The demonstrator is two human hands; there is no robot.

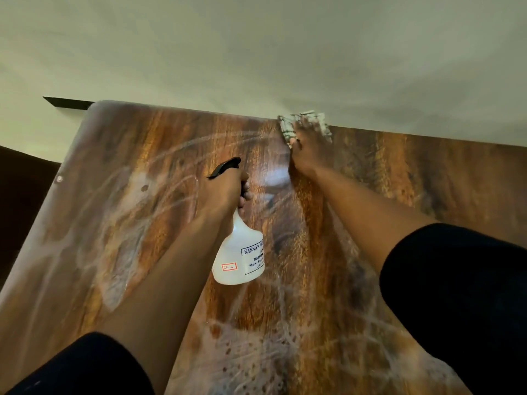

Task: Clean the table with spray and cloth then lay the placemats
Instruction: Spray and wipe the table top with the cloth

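A glossy wood-grain table (385, 172) fills most of the view, streaked with wet white smears and droplets. My left hand (225, 192) grips the neck of a white spray bottle (239, 258) with a black trigger head, held above the table's middle. My right hand (303, 149) is stretched to the far edge and presses flat on a pale checked cloth (319, 121) that lies against the wall. The cloth is blurred by motion and partly hidden under my fingers. No placemats are in view.
A pale wall (256, 52) runs right along the table's far edge. A dark strip (65, 104) juts from the wall beyond the far left corner. Dark floor or furniture (20, 201) lies past the table's left edge. Both my sleeves are black.
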